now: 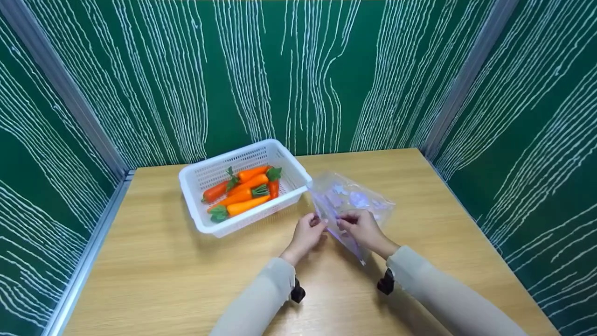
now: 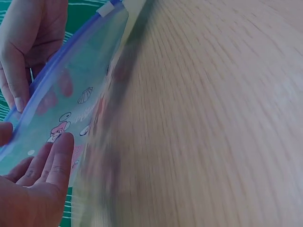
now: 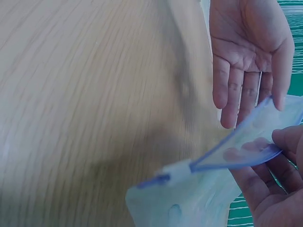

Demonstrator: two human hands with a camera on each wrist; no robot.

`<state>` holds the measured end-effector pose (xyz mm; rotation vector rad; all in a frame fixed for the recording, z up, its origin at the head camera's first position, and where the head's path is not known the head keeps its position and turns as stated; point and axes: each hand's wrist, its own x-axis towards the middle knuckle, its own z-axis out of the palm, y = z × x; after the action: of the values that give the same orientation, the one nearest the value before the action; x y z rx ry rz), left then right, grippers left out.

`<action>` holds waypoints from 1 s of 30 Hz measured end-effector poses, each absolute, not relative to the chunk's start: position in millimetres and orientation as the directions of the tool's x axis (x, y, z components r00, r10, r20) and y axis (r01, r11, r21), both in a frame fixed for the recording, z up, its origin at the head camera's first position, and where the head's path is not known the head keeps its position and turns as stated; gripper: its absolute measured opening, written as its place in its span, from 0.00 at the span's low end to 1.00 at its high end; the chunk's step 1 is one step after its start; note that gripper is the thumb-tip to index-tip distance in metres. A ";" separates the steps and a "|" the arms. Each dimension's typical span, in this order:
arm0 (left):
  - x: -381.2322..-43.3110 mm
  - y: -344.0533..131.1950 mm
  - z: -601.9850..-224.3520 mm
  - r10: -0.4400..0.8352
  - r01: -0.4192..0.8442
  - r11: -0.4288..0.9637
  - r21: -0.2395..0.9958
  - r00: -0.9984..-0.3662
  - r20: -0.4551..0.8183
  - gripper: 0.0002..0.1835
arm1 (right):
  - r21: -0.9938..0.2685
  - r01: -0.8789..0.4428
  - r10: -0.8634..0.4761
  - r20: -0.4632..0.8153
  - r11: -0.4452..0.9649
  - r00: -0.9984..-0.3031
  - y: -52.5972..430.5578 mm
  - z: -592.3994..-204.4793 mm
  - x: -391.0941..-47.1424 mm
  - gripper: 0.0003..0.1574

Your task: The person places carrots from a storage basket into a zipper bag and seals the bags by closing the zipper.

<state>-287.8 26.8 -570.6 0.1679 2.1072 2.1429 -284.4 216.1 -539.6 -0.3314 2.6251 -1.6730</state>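
A clear zip bag with a purple zip edge and printed pictures is held up over the table. My left hand pinches one side of its mouth between thumb and fingers. The right hand grips the opposite side of the mouth, its thumb inside the rim in the right wrist view. Between the two hands the purple strips gape apart. A white slider sits near one end of the zip. Shell and cartoon prints show on the bag in the left wrist view.
A white plastic basket stands left of the bag, its right corner close to it. Several orange carrots with green tops lie inside. The wooden table is bounded by green walls with white lines.
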 end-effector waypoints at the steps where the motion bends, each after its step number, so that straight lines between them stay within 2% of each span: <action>1: -288.3 26.7 -570.8 0.166 -0.011 -0.014 1.000 -0.986 -0.009 0.11 | -0.897 -0.175 -0.182 0.108 0.406 -0.977 216.0 -539.4 -284.6 0.12; 4: -288.8 25.8 -571.4 0.137 -0.006 0.000 1.000 -0.990 -0.006 0.07 | -0.896 -0.177 -0.171 0.115 0.408 -0.978 215.2 -538.7 -285.4 0.11; 9: -286.8 23.8 -571.5 0.079 -0.014 0.042 0.999 -0.997 -0.017 0.08 | -0.878 -0.213 -0.146 0.165 0.429 -0.975 216.6 -536.4 -287.2 0.08; 15: -284.5 23.4 -571.7 0.054 -0.028 0.102 0.994 -0.998 -0.034 0.11 | -0.775 -0.294 -0.083 0.300 0.559 -0.950 222.2 -529.6 -289.6 0.05; 24: -281.1 19.1 -573.4 0.016 -0.121 0.238 0.964 -0.992 -0.129 0.16 | -0.669 -0.277 0.048 0.424 0.689 -0.904 234.2 -517.8 -291.0 0.07; 30: -281.3 20.2 -576.1 0.004 -0.170 0.182 0.968 -0.985 -0.173 0.12 | -0.694 -0.258 0.080 0.414 0.672 -0.907 239.7 -517.8 -291.6 0.09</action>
<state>-281.3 20.2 -576.1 -0.1634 2.3072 1.9190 -291.6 239.7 -517.8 -0.1824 3.2447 -1.4664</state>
